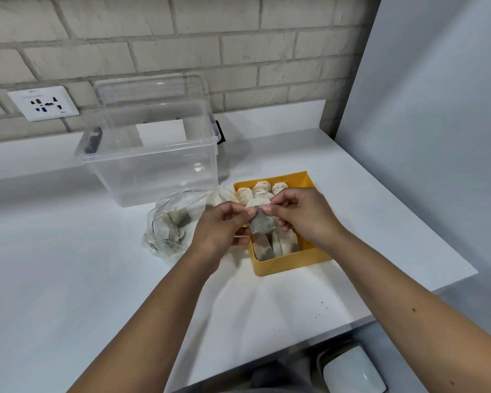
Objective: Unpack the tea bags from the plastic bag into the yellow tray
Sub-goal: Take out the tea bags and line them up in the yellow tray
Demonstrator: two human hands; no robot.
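Pinching one tea bag (262, 224) between them just above the near half of the yellow tray (295, 258), the left hand (220, 229) and right hand (301, 215) each close their fingertips on its paper top, while more tea bags wait in the crumpled plastic bag (167, 228) just left of the tray. A hard tug from both sides could tear the thin paper and spill tea — or a slip could drop it outside the tray. No brand or label is readable; the marks on the wall socket (44, 103) are too blurred.
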